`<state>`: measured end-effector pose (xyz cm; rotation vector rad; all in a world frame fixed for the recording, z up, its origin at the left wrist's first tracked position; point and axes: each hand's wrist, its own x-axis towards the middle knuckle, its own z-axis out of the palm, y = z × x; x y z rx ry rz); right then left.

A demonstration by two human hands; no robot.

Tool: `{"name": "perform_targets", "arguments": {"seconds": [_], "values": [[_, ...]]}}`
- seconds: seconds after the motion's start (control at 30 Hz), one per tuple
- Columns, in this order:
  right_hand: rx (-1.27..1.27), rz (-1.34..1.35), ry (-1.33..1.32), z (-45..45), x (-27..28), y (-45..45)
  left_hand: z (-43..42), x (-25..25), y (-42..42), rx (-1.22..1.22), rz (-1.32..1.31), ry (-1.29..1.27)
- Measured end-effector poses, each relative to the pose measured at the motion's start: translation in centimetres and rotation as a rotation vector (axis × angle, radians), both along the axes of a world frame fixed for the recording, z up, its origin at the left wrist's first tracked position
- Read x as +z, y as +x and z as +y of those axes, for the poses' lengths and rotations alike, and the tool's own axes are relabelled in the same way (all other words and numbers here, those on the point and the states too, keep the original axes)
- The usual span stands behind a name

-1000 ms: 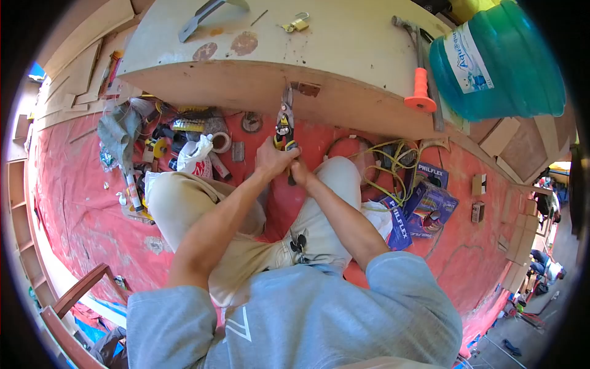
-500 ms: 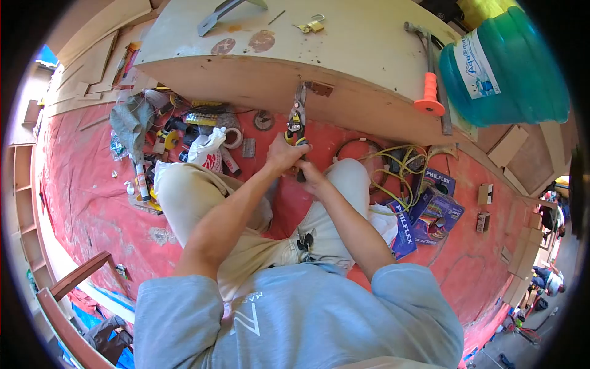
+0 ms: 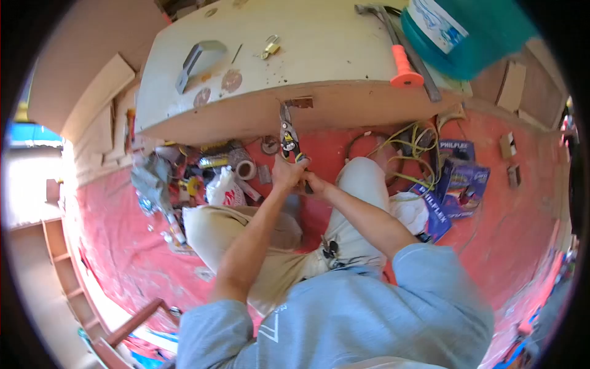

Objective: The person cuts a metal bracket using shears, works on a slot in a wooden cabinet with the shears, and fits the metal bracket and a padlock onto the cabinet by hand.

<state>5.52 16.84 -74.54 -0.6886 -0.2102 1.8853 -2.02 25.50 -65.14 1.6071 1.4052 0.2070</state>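
Note:
A pair of aviation snips (image 3: 288, 132) with black and yellow handles points away from me, its metal jaws at the left end of a small brown rusty plate (image 3: 301, 103) on the side of the wooden box. I cannot tell whether the jaws bite the plate. My left hand (image 3: 289, 173) is closed around the snips' handles. Just right of it, my right hand (image 3: 316, 183) wraps the lower handle end, partly hidden behind the left. On the pale box top (image 3: 313, 52) lie a padlock (image 3: 270, 48) and a hammer (image 3: 398, 52) with an orange grip.
Left on the red floor covering (image 3: 129, 209) are a white plastic bag (image 3: 221, 187), a tape roll (image 3: 246, 170) and assorted tools. Yellow cable (image 3: 399, 147) and purple boxes (image 3: 462, 184) sit right of my knee. A teal water bottle (image 3: 473, 43) stands beyond the hammer.
My view has turned and tilted, so the box top and floor appear shifted. Both hands stay closed on the snips, whose jaws remain by the rusty plate.

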Motion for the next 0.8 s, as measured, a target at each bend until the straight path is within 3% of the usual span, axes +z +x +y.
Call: {"name": "perform_targets", "arguments": {"seconds": [0.07,0.17,0.2,0.3,0.4,0.53,0.63,0.8], "values": [[-0.017,-0.019,0.042,0.8,0.7,-1.2,1.6,-3.4,-1.2,-0.041,-0.089,0.051],[0.075,0.066,0.115,0.8,-0.9,-0.6,1.2,-2.1,-0.4,-0.007,-0.256,-0.046],[0.052,0.044,0.143,0.9,-0.2,-1.0,0.1,0.8,0.4,0.058,-0.358,-0.068],[-0.053,0.051,-0.016,0.9,0.3,-1.8,0.5,-0.2,0.2,0.052,-0.359,-0.079],[-0.097,-0.005,-0.015,0.5,4.6,-1.8,-0.3,1.0,0.6,0.112,-0.262,0.041],[-0.086,-0.213,-0.014,0.6,2.8,-1.6,0.7,0.4,-0.1,0.032,-0.341,-0.209],[-0.081,-0.344,0.006,0.6,2.6,-1.4,-0.2,3.2,1.0,0.035,-0.319,-0.153],[-0.092,-0.404,0.007,0.5,3.2,-1.3,0.1,1.9,0.7,0.045,-0.280,-0.187]]}}
